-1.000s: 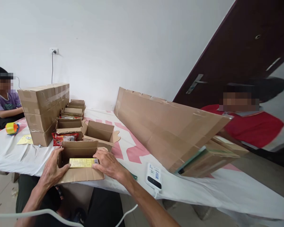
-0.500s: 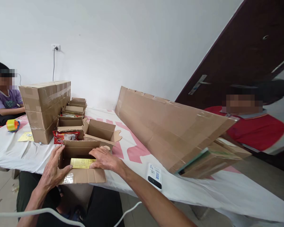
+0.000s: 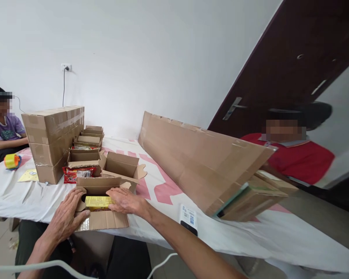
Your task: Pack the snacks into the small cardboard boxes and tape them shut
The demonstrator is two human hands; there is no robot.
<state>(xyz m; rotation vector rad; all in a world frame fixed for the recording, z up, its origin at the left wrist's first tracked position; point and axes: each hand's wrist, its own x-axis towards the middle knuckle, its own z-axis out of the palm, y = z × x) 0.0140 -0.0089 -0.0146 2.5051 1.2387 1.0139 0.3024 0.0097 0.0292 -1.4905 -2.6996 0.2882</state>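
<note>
Pressing down on an open cardboard box (image 3: pixel 100 211) at the near table (image 3: pixel 14 193) edge, both hands lie flat, gripping nothing: left hand (image 3: pixel 66 217) on the box's left flap, right hand (image 3: pixel 127 202) on its right side, touching a yellow packet (image 3: pixel 98 202) inside. Behind it, 1 red snack pack (image 3: pixel 75 173) and taped box stack (image 3: pixel 54 137).

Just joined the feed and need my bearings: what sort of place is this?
Probably a makeshift packing station in an ordinary room, not a warehouse. Sealed cartons are stacked on a cloth-covered table, open boxes hold snack packets, and both hands rest on the nearest box.
</note>
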